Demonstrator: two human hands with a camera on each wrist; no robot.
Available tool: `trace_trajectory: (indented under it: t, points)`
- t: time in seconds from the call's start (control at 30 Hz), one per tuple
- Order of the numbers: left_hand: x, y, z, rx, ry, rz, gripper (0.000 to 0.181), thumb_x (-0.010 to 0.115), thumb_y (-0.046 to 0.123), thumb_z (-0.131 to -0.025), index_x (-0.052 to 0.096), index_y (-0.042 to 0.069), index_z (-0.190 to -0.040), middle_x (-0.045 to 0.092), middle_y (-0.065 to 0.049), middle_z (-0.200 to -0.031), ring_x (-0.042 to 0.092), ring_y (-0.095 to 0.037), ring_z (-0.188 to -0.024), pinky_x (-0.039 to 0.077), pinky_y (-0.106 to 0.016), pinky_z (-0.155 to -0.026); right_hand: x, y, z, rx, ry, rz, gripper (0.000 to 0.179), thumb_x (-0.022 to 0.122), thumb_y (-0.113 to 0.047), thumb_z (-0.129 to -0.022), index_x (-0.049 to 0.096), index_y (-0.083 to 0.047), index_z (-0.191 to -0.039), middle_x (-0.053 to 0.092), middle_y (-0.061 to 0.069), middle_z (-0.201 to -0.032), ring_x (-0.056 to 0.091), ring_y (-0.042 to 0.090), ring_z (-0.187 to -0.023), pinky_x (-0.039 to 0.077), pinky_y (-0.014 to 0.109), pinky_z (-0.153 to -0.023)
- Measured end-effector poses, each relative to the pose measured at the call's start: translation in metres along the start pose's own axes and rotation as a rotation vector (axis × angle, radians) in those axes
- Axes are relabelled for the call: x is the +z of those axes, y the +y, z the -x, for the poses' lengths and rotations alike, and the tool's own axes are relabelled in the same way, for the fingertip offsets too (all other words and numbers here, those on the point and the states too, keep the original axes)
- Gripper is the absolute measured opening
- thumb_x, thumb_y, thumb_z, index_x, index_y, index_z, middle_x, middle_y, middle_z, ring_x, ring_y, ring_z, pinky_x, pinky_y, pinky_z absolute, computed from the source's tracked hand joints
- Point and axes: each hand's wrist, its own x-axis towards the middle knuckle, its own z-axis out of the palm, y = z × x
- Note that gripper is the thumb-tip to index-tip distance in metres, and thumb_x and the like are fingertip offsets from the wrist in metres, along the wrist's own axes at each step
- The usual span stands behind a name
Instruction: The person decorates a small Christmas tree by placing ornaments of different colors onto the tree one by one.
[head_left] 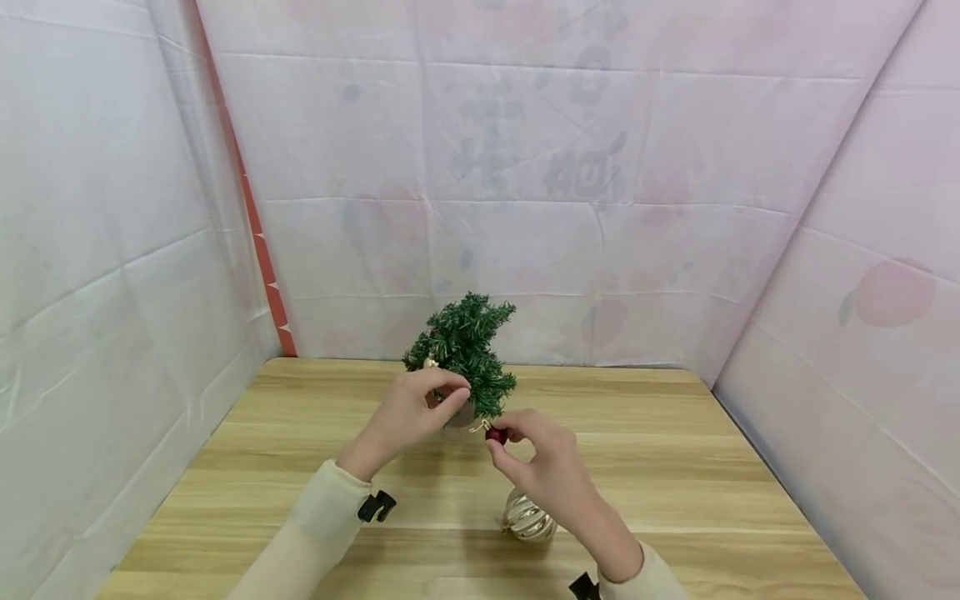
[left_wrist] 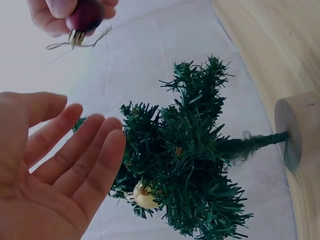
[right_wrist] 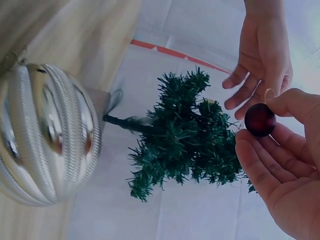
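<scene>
A small dark red bauble [head_left: 496, 435] with a gold cap and a thin gold string is pinched between the thumb and fingers of my right hand [head_left: 543, 462]. My left hand [head_left: 408, 412] is in front of the little green Christmas tree [head_left: 468, 342]. Its fingers look loosely bent and hold nothing in the left wrist view. The tree stands on a round wooden base [left_wrist: 290, 132]. On one of its branches hangs a small gold bauble [left_wrist: 145, 196]. In the right wrist view the red bauble [right_wrist: 260, 120] sits at my fingertips, its string loose.
A large ribbed champagne-gold bauble [head_left: 529, 517] lies on the wooden table [head_left: 660, 467], below my right hand. Pale printed cloth [head_left: 525, 167] hangs behind the table and along both sides.
</scene>
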Motion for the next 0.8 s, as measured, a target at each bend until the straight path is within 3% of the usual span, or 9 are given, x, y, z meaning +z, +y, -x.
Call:
trace_trajectory:
  t: [0.2,0.4,0.63,0.8]
  points:
    - [0.001,0.004,0.004,0.010,-0.072,0.054,0.013,0.067,0.024,-0.097,0.075,0.019,-0.106,0.070,0.011,-0.094,0.063,-0.002,-0.081,0.056,-0.023,-0.064,-0.004,0.001,-0.006,0.000,0.019,0.026,0.022,0.077,-0.003,-0.083,0.070,-0.010,-0.102,0.071,-0.001,-0.095,0.066,0.011,-0.082,0.058,0.029,-0.070]
    - [0.002,0.008,0.006,0.024,-0.123,0.097,0.018,0.066,0.027,-0.098,0.074,0.016,-0.108,0.070,0.009,-0.092,0.064,-0.002,-0.079,0.056,-0.024,-0.066,-0.008,0.003,-0.013,0.011,0.034,0.044,0.019,0.076,-0.004,-0.084,0.071,-0.010,-0.101,0.071,-0.001,-0.094,0.065,0.011,-0.082,0.059,0.031,-0.069]
    - [0.003,0.014,0.008,-0.010,-0.084,0.168,0.016,0.066,0.027,-0.097,0.074,0.017,-0.108,0.072,0.007,-0.094,0.065,-0.005,-0.080,0.057,-0.028,-0.068,-0.009,0.003,-0.017,0.010,0.037,0.060,0.017,0.076,-0.004,-0.084,0.071,-0.010,-0.100,0.071,-0.002,-0.093,0.065,0.011,-0.081,0.056,0.026,-0.071]
    - [0.006,0.017,0.008,0.020,-0.045,0.169,0.016,0.068,0.028,-0.096,0.074,0.017,-0.105,0.070,0.010,-0.093,0.065,-0.005,-0.079,0.057,-0.027,-0.065,-0.009,0.004,-0.018,0.009,0.040,0.068,0.018,0.076,-0.004,-0.085,0.070,-0.011,-0.101,0.070,-0.003,-0.093,0.065,0.013,-0.081,0.052,0.017,-0.074]
